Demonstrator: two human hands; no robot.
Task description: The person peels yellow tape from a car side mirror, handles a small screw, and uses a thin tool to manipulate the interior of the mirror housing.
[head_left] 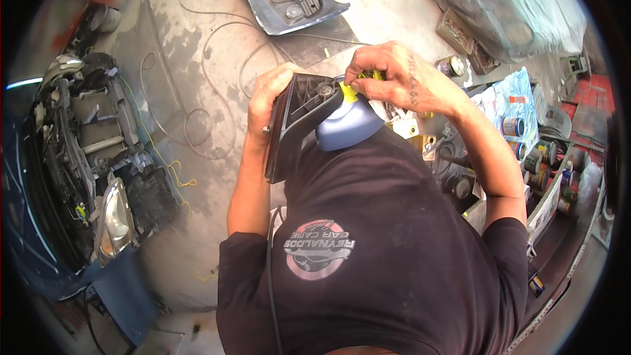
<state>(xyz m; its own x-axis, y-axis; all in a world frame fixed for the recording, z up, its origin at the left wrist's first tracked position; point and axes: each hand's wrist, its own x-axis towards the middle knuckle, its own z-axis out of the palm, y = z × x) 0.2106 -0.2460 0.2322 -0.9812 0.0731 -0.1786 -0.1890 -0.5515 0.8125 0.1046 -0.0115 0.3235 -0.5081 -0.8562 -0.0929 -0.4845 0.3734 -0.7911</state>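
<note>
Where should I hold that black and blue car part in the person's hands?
Probably by its black base, from the left: its long, straight edge faces that way, and the left hand grips it near the top. I'd avoid the rounded blue shell, since the right hand pinches a yellow piece near its top.

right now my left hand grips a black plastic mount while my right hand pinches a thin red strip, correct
Not red: the head view shows your right hand pinching a thin bright yellow strip. Your left hand does grip the black plastic mount.
</note>
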